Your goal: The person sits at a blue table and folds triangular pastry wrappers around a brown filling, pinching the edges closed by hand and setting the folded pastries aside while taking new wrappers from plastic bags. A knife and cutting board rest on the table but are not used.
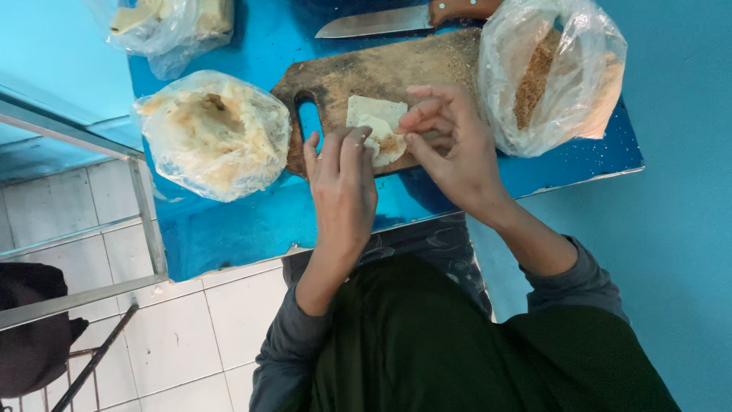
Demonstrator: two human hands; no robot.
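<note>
A pale, thin dough wrapper (375,120) lies on a dark wooden cutting board (381,72), with a bit of brownish filling near its lower corner. My left hand (341,187) pinches the wrapper's lower edge with its fingertips. My right hand (450,145) holds the same edge from the right, thumb and fingers closed on the folded dough. Both hands meet over the board's near edge.
A clear bag of brown crumbs (553,72) sits right of the board. A bag of pale dough-like mass (213,133) lies at the left, another bag (171,23) behind it. A knife (381,21) lies beyond the board. The blue table (252,221) ends near my lap.
</note>
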